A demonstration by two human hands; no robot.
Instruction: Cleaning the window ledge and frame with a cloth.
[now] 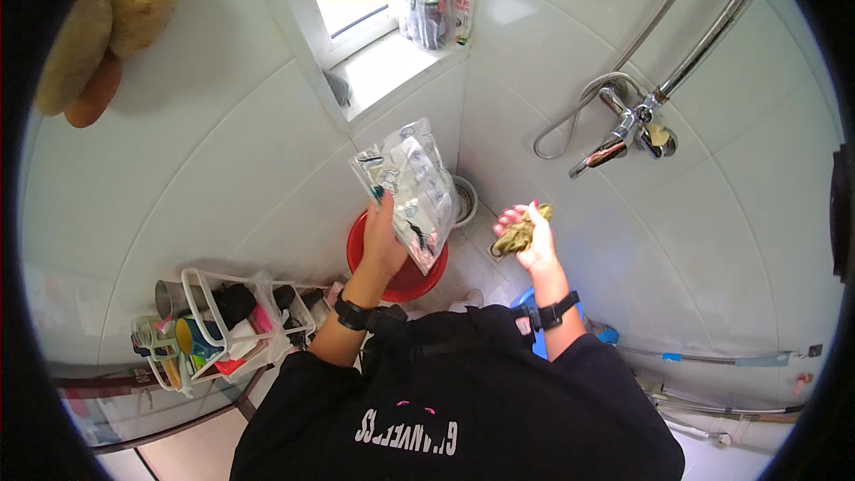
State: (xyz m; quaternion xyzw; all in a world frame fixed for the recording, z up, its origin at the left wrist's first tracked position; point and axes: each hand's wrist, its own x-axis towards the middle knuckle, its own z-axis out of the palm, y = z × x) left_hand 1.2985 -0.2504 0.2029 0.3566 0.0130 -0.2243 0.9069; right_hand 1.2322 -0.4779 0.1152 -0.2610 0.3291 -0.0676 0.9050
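My left hand (386,234) grips a clear printed plastic packet (417,190) by its left side, with pale contents showing through. The packet is tilted and overhangs a red basin (357,230) below. In my right hand (538,240) a crumpled olive-yellow cloth (521,234) is bunched, its folds pressed between palm and fingers. A floor drain (495,252) lies beneath that hand. Part of the basin's inside is hidden by the packet and my left forearm.
A chrome shower mixer (628,123) with a hose juts from the right wall. White wire baskets (200,294) of toiletries stand at left. A bagged bottle (431,10) sits on the window sill (381,80). Behind the basin is a grey-white round container (465,200); a blue container (528,297) is near my right forearm.
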